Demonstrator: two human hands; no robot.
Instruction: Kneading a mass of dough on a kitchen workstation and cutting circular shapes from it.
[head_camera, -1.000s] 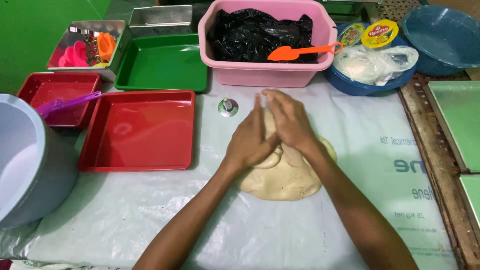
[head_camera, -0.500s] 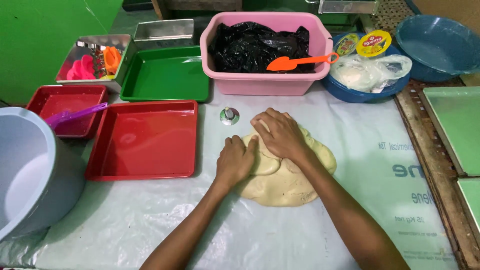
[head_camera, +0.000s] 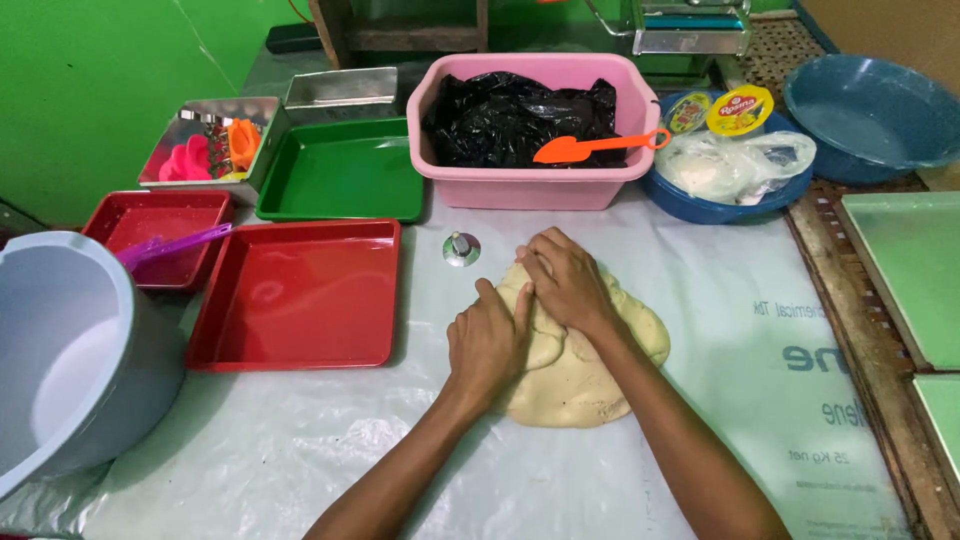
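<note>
Hands, left hand and right hand, press dough (pale, flattened).

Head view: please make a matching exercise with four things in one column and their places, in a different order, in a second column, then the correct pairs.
Things:
1. dough
2. orange scoop
3. purple spatula
4. small metal cutter

Places:
A. lying across the small red tray
B. on the sheet just beyond the dough
C. under the left hand and right hand
D. on the pink tub

Pairs: 1-C, 2-D, 3-A, 4-B
</note>
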